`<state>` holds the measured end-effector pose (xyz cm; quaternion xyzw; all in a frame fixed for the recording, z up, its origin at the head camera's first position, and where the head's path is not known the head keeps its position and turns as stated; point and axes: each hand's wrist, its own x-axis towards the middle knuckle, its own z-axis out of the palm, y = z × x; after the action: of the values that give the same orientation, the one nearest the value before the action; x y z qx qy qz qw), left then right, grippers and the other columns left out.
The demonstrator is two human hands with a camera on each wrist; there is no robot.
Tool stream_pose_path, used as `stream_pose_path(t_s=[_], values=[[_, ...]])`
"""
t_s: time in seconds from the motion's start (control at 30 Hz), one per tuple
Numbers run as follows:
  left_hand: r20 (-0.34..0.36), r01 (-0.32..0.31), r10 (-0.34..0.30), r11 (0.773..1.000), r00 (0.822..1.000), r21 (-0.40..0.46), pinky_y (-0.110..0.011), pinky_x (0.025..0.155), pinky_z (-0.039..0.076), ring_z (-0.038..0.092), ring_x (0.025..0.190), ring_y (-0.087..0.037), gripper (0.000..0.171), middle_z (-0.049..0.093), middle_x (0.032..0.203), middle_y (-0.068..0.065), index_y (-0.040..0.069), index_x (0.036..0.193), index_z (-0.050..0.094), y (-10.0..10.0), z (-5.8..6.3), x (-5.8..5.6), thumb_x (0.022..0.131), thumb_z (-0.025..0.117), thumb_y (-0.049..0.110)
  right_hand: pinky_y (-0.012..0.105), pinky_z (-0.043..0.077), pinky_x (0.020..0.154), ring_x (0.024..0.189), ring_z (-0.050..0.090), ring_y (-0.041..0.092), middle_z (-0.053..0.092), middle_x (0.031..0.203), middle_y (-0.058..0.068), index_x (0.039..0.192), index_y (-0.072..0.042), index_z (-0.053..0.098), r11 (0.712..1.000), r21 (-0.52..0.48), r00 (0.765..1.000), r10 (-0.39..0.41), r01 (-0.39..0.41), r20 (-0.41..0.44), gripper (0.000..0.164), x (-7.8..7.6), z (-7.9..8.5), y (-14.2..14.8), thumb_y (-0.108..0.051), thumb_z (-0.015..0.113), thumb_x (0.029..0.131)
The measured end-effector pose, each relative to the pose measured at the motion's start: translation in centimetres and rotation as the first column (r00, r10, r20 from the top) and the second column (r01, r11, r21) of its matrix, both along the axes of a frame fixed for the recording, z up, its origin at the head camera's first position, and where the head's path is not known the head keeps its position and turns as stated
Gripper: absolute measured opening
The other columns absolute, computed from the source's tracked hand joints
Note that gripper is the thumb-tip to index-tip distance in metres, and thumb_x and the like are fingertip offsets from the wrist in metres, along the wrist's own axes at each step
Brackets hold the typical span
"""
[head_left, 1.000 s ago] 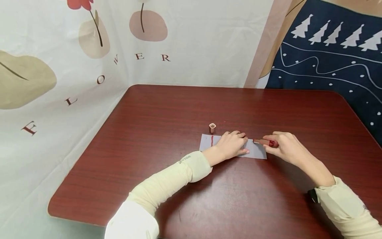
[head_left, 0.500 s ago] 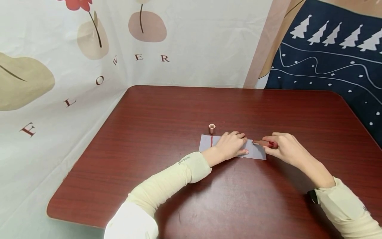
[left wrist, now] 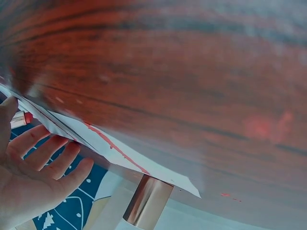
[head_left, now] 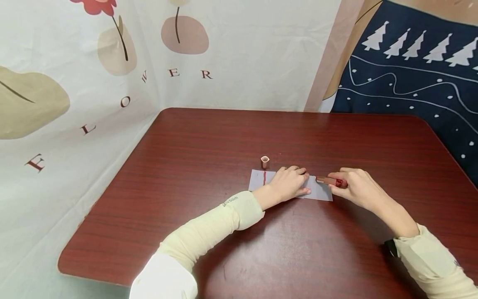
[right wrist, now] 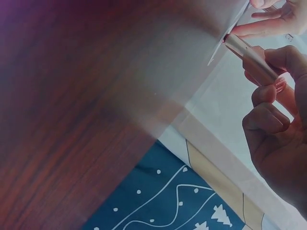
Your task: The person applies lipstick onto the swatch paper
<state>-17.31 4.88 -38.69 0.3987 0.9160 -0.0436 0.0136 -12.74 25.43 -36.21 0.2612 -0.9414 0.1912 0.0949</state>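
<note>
A white paper strip [head_left: 320, 192] lies on the table, with a red streak [head_left: 264, 177] across its left part. My left hand [head_left: 286, 183] rests on the middle of the paper, fingers extended, hiding that part. In my right hand [head_left: 354, 185] I grip an uncapped lipstick [head_left: 328, 181] in a rose-gold case; its red tip [right wrist: 227, 37] meets the paper near the far edge of the right part. The lipstick's cap [head_left: 264, 162] stands upright, its opening facing up, just beyond the paper's left part. In the left wrist view, the metallic cap [left wrist: 149, 201] sits by the streaked end.
The dark red wooden table [head_left: 179, 199] has rounded corners. A white curtain [head_left: 254, 54] with printed flowers and letters hangs behind and to the left. A navy cloth [head_left: 407, 83] with white trees hangs at the back right. Small red specks mark the tabletop.
</note>
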Motion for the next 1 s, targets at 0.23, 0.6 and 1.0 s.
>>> stream_pose_path(t_s=[0.23,0.6,1.0], values=[[-0.009,0.007,-0.007,1.000,1.000,0.008,-0.035,0.089,0.043,0.044,0.122,-0.015,0.051,0.048,0.136,0.003,0.022,0.130,0.056,-0.05,-0.02,0.02,0.091,0.048,0.053,0.022,0.035,0.044,0.050,0.039,0.005,0.053,0.067,-0.002,0.096,0.001,0.071,1.000,-0.002,1.000,-0.001,0.001,-0.005,0.025,0.12,-0.06,-0.04,-0.007,0.074,0.073],[-0.016,0.010,-0.010,1.000,1.000,0.014,-0.036,0.093,0.040,0.038,0.127,-0.016,0.050,0.049,0.135,0.004,0.022,0.129,0.058,-0.10,-0.07,-0.02,0.090,0.049,0.054,0.022,0.034,0.043,0.050,0.038,0.004,0.050,0.065,-0.004,0.095,0.000,0.071,1.000,0.000,1.000,-0.001,0.001,-0.008,0.024,0.27,-0.09,-0.08,-0.008,0.074,0.072],[-0.017,0.008,-0.008,1.000,1.000,0.016,-0.036,0.093,0.041,0.038,0.127,-0.016,0.050,0.049,0.135,0.004,0.023,0.128,0.058,-0.16,-0.16,-0.07,0.091,0.048,0.054,0.026,0.040,0.047,0.053,0.047,0.009,0.066,0.082,0.015,0.094,0.003,0.071,1.000,-0.001,1.000,-0.003,0.003,-0.007,0.026,0.34,-0.04,-0.11,-0.008,0.074,0.071]])
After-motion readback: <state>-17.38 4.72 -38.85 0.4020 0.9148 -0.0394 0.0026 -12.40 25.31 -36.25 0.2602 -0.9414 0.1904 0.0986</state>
